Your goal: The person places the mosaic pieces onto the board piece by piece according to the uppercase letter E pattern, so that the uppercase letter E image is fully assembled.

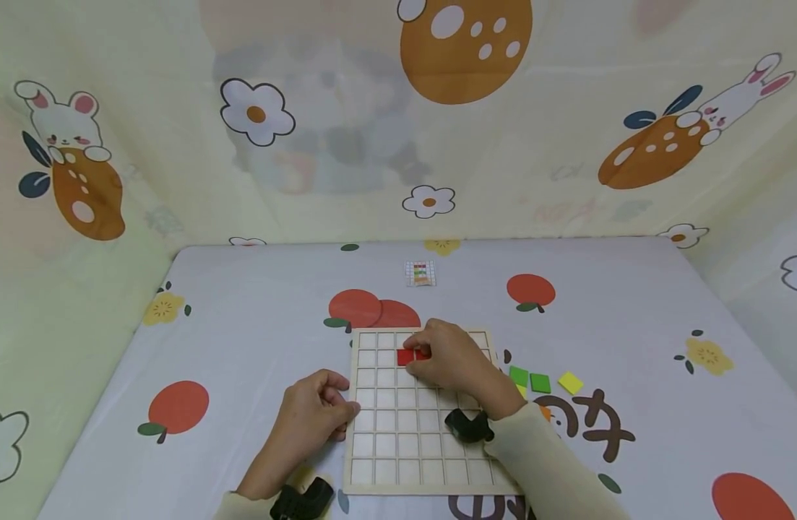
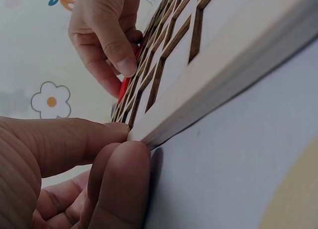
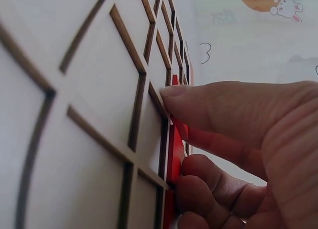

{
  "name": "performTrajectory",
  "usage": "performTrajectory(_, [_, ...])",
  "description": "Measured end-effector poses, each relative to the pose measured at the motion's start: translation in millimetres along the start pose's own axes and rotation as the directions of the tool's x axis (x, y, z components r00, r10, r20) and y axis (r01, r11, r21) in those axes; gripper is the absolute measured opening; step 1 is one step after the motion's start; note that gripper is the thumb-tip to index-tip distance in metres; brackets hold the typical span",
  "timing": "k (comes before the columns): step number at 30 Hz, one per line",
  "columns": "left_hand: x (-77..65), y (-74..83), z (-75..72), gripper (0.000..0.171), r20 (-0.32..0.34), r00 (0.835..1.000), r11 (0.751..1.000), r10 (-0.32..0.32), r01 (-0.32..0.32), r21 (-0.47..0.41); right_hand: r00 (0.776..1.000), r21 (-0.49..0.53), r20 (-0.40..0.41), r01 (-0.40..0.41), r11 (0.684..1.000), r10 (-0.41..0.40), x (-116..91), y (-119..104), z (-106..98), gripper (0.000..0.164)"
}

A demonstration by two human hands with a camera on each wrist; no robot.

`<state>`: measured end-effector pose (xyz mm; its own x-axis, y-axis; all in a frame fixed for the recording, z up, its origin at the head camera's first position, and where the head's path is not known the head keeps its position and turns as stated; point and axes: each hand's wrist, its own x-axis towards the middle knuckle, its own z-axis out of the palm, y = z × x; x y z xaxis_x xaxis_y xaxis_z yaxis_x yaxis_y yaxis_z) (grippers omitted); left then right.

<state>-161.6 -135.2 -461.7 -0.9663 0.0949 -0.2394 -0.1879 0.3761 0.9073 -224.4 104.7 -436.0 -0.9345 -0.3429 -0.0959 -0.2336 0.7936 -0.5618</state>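
A pale wooden grid board (image 1: 372, 422) with many square cells lies on the table. At its left edge my left hand (image 1: 312, 406) pinches the rim between thumb and finger, seen close in the left wrist view. My right hand (image 1: 451, 361) is over the board's upper part, pinching a small red square tile (image 3: 180, 128) between thumb and index finger. That tile is tilted at the grid surface. Beside it, another red tile (image 1: 405, 357) sits in a cell. The curled fingers partly hide the red tiles in the head view.
Right of the board lie green tiles (image 1: 540, 383) and a yellow tile (image 1: 570, 383); the right forearm partly covers others. A small card with a coloured grid pattern (image 1: 420, 274) lies beyond the board. The tablecloth (image 1: 255, 325) has fruit prints.
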Motion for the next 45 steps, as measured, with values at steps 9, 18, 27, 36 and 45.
performTrajectory(9, [-0.4,0.7,3.2,0.027,0.005,1.000,1.000,-0.001,0.001,0.006,1.000,0.006,-0.008,0.006,1.000,-0.006,-4,5,-1,0.033])
performTrajectory(18, [-2.0,4.4,2.7,0.027,-0.019,1.000,1.000,-0.015,0.016,0.019,0.992,0.105,-0.118,0.060,0.993,-0.048,-29,27,-33,0.026])
performTrajectory(27, [-2.0,1.5,0.6,0.026,-0.022,1.000,1.000,-0.006,0.006,0.016,0.967,-0.013,-0.232,-0.110,0.994,0.104,-94,85,-70,0.029])
performTrajectory(36, [-0.2,1.0,1.2,0.026,-0.018,1.000,1.000,-0.003,0.003,-0.004,0.929,-0.071,-0.228,-0.316,0.946,0.293,-132,133,-78,0.039])
performTrajectory(45, [-3.3,3.3,-0.5,0.027,-0.016,1.000,1.000,-0.003,0.003,0.008,0.909,-0.011,-0.171,-0.387,0.922,0.380,-135,139,-78,0.035])
